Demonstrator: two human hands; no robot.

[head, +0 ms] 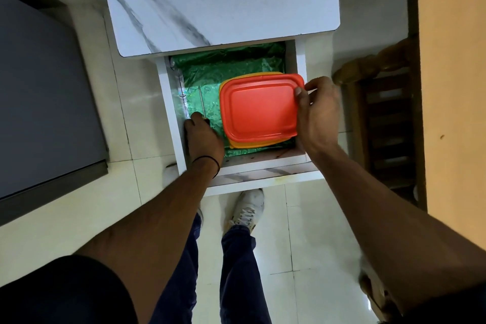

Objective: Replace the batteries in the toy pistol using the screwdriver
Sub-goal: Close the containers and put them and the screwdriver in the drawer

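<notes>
An open white drawer (168, 102) lined with green foil holds an orange box with a red lid (259, 106). A screwdriver (201, 101) lies on the foil at the drawer's left, its thin metal shaft pointing away from me. My left hand (202, 137) is closed over its handle, which is mostly hidden. My right hand (317, 110) grips the right edge of the red lid, thumb on top. No toy pistol or batteries are in view.
The drawer belongs to a white marble-patterned table (218, 0). A dark grey cabinet (44, 92) stands to the left, a wooden chair (384, 113) and a tan surface (452, 81) to the right. My legs and shoes stand on pale floor tiles below.
</notes>
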